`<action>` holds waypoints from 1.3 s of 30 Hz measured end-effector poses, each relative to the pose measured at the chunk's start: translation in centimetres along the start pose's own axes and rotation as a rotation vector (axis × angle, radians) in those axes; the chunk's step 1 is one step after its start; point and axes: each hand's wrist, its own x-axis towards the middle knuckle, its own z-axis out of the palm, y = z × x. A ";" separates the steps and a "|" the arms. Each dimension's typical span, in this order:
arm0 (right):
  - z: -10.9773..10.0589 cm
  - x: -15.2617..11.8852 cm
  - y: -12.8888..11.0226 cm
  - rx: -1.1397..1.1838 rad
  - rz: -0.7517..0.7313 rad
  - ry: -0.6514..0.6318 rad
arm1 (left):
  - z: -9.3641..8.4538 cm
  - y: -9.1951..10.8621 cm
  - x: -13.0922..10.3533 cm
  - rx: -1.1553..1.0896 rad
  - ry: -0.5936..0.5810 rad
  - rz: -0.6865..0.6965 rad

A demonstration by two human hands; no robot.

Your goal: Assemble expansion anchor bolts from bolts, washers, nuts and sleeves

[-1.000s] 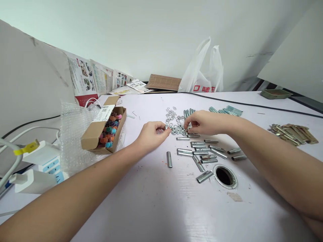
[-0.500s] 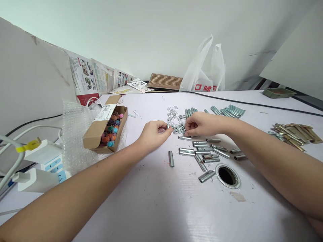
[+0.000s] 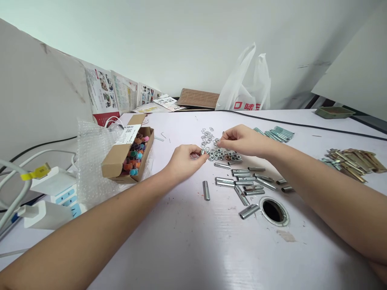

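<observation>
A small metal piece [image 3: 202, 152] is pinched between the thumb and fingers of my left hand [image 3: 186, 161], at the left edge of a pile of nuts and washers [image 3: 216, 154]. My right hand [image 3: 242, 140] is over the upper right of the pile, its thumb and forefinger pressed together at a washer; what lies between the tips is too small to make out. Nearer me lie several metal tubes [image 3: 224, 182], and one tube [image 3: 206, 190] lies apart on the left. Teal-tinted metal rods [image 3: 279, 134] lie beyond my right wrist.
An open cardboard box [image 3: 115, 163] of coloured caps stands left beside bubble wrap [image 3: 93, 161] and white plugs [image 3: 50, 215]. Gold bolts [image 3: 356, 159] lie right. A round hole [image 3: 274, 211] opens in the table. Behind are a plastic bag [image 3: 244, 84] and black cable [image 3: 290, 123].
My right hand has moved up and slightly away from me, uncovering more nuts at the pile's right side. My left hand still pinches the small metal piece in nearly the same place.
</observation>
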 end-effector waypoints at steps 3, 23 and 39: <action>-0.3 0.3 0.8 -0.126 0.044 0.000 | 0.0 0.1 0.0 -0.004 -0.002 -0.013; -0.8 0.8 2.0 -0.100 0.191 -0.046 | 0.0 0.2 -0.1 -0.014 0.020 -0.026; -0.6 0.3 0.2 -0.070 0.145 0.028 | 0.0 0.2 -0.1 -0.005 0.026 0.004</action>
